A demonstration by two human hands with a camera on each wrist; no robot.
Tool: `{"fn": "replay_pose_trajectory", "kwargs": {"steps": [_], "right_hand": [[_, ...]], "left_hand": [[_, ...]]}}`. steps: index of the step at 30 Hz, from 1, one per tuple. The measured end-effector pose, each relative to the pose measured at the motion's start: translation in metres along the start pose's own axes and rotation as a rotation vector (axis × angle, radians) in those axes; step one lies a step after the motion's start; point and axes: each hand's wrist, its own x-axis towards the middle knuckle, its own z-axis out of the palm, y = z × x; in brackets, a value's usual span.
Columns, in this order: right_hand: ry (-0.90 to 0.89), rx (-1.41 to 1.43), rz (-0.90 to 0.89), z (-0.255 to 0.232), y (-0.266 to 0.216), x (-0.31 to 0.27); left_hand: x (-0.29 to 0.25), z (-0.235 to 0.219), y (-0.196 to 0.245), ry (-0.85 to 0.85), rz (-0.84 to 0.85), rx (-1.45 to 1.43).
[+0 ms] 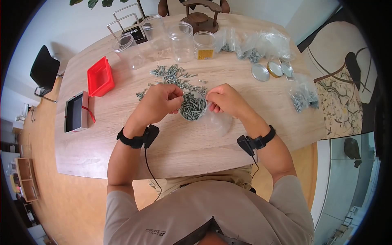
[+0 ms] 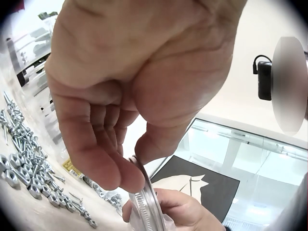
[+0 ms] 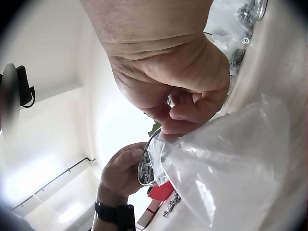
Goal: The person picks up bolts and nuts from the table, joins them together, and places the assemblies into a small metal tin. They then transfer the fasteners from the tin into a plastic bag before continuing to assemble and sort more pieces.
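An open round container (image 1: 192,105) full of metal screws stands between the hands at the table's front; its rim is metal. My left hand (image 1: 163,100) pinches the container's rim between thumb and fingertips. On the other side, my right hand (image 1: 228,101) has its fingers curled at the rim, pinching a clear plastic bag (image 3: 231,168). This bag hangs beside the container and spreads over the table. Beyond the container lies a loose heap of bolts and nuts (image 1: 173,75), also large in the left wrist view.
Clear jars (image 1: 180,41) stand at the back, with bags of hardware (image 1: 255,47) to their right. Several round lids (image 1: 260,72) and another bag of hardware (image 1: 302,98) lie at right. At left are a red basket (image 1: 100,77) and a grey box (image 1: 76,112).
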Motion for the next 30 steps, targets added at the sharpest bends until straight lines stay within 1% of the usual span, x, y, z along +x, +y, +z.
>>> {"fn": "replay_pose_trajectory", "kwargs": {"steps": [1,4,7,10,13,16,19,22,25,28,30], "right_hand": [[-0.008,0.010,0.004,0.001,0.002,0.001],[-0.032,0.024,0.019,0.001,0.002,0.002],[-0.029,0.148,0.060,0.004,0.000,0.001],[-0.129,0.375,0.096,0.004,0.010,0.005],[-0.227,0.383,0.084,0.003,0.009,0.004],[-0.228,0.357,0.071,0.006,0.009,0.005],[-0.166,0.405,0.036,0.008,0.009,0.003],[-0.082,0.392,0.000,0.015,0.006,0.001],[-0.031,0.410,-0.058,0.016,0.002,0.001],[0.007,0.440,-0.108,0.017,0.003,0.001],[-0.007,0.419,-0.080,0.018,0.001,-0.001]], "left_hand": [[-0.002,0.001,0.003,0.007,0.005,0.047],[-0.006,0.005,0.012,0.060,-0.002,0.070],[-0.004,0.009,0.006,0.174,0.090,0.190],[0.000,0.012,0.004,0.273,0.092,0.194],[0.004,0.010,-0.004,0.262,0.115,0.171],[0.007,0.013,-0.009,0.236,0.099,0.094],[0.011,0.019,-0.013,0.226,0.116,-0.031],[0.018,0.029,-0.027,0.165,0.178,-0.101],[0.019,0.037,-0.033,0.103,0.175,-0.163],[0.004,0.042,0.006,0.101,-0.065,-0.471],[0.006,0.038,0.002,0.059,-0.060,-0.415]]}}
